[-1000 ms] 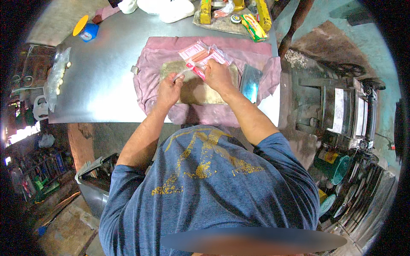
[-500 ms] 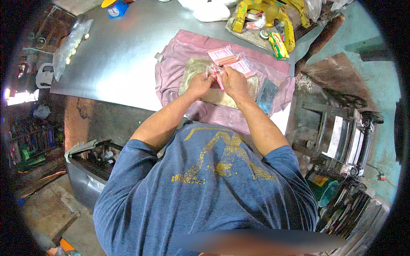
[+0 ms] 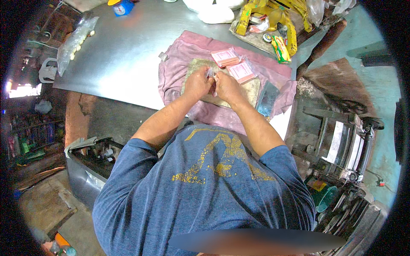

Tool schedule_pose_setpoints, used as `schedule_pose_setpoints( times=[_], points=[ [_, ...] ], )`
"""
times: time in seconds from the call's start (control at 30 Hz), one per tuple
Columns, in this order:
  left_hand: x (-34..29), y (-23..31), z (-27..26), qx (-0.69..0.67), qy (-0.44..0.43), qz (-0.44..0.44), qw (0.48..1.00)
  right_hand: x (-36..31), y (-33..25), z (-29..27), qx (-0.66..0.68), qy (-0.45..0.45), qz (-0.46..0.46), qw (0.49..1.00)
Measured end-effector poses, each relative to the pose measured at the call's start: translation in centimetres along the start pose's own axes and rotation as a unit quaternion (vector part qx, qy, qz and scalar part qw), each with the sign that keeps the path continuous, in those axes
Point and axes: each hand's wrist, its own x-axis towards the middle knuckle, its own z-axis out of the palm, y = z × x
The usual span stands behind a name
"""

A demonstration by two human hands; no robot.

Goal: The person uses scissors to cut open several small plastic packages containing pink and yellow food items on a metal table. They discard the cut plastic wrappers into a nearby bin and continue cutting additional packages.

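Over a beige folded cloth, my left hand and my right hand meet with fingers closed. Both pinch a small clear plastic packet, whose upper part sticks out above the fingers; its contents are mostly covered by my hands. Just beyond them lie two flat plastic packs with pink and white labels, a farther pack and a nearer pack. A larger pink cloth spreads beneath everything. Right of my right hand rests a flat bluish-grey, glossy piece.
The metal table carries a blue scale at the far left and a clear bag with small pale pieces. White bags, a yellow frame and a yellow-green packet sit at the far right. A green bucket stands low right.
A pink-red part of the packet showed between my hands before; now my fingers cover it and clear plastic shows above them. My hands have drawn closer together.
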Motion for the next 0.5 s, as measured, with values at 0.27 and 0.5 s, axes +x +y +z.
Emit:
schedule_pose_setpoints(
  times=[0.27, 0.5],
  points=[
    [0.3, -1.0, -0.2, 0.094, -0.007, 0.057, 0.994, -0.9, -1.0, -1.0, 0.045, -0.028, -0.024, 0.998],
    [0.8, -2.2, 1.2, -0.015, -0.001, -0.044, 0.999, -2.6, 0.4, -0.9, 0.028, -0.005, -0.046, 0.999]
  ],
)
